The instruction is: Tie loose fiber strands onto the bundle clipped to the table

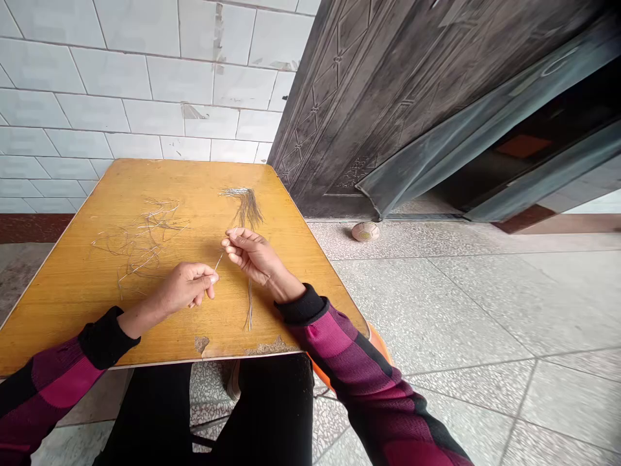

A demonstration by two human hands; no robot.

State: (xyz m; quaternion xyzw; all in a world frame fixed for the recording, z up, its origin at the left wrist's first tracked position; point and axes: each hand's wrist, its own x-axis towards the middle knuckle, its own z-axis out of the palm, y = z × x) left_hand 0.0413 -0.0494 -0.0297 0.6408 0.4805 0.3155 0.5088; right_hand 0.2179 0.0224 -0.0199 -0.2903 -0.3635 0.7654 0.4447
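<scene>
Over the wooden table (218,330), my left hand (191,285) pinches the lower end of a thin twisted wire (219,260) between thumb and forefinger. The wire slants up to my right hand (255,255), whose fingertips are closed on its upper end. Behind my right hand lies a bent bundle of thin wires (247,200), silvery at one end and dark along the rest. A loose tangle of similar wires (145,243) spreads beyond my left hand. A few more strands (250,307) lie below my right wrist, partly hidden by the hand.
The table's front edge is chipped (201,344). A white tiled wall (136,77) stands behind it. To the right are a dark carved door (349,129), a curtained doorway (436,149) and a worn ball (365,232) on the floor. Something orange (381,343) shows beside the table.
</scene>
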